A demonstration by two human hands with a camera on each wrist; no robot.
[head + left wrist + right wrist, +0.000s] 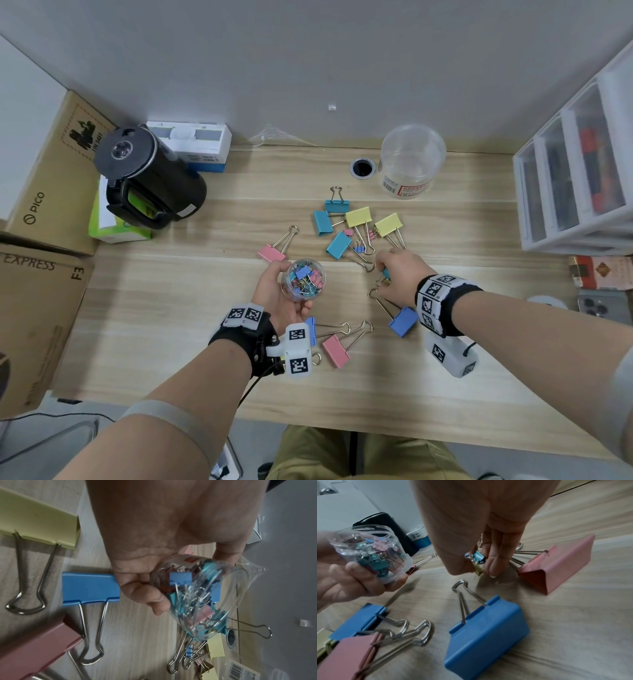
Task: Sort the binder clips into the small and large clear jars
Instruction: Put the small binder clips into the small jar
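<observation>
My left hand (pixel 277 291) (pixel 154 582) grips the small clear jar (pixel 303 279) (pixel 202 595) (pixel 371 553), lifted and tilted, holding several small coloured clips. To its right, my right hand (pixel 388 279) (pixel 475 568) reaches down to the desk and pinches small clips (pixel 478 559), one teal and one yellow. The large clear jar (pixel 411 161) stands at the back, with no clips visible in it. Large clips lie scattered on the desk: blue (pixel 404 322) (pixel 484 635) under my right wrist, pink (pixel 335 351), pink (pixel 271 253), yellow (pixel 358 216), teal (pixel 339 245).
A black kettle (pixel 147 178) and cardboard boxes (pixel 44 171) crowd the left side. A white drawer unit (pixel 575 178) stands at the right, with a phone (pixel 599 305) in front of it. A cable hole (pixel 362 167) sits beside the large jar.
</observation>
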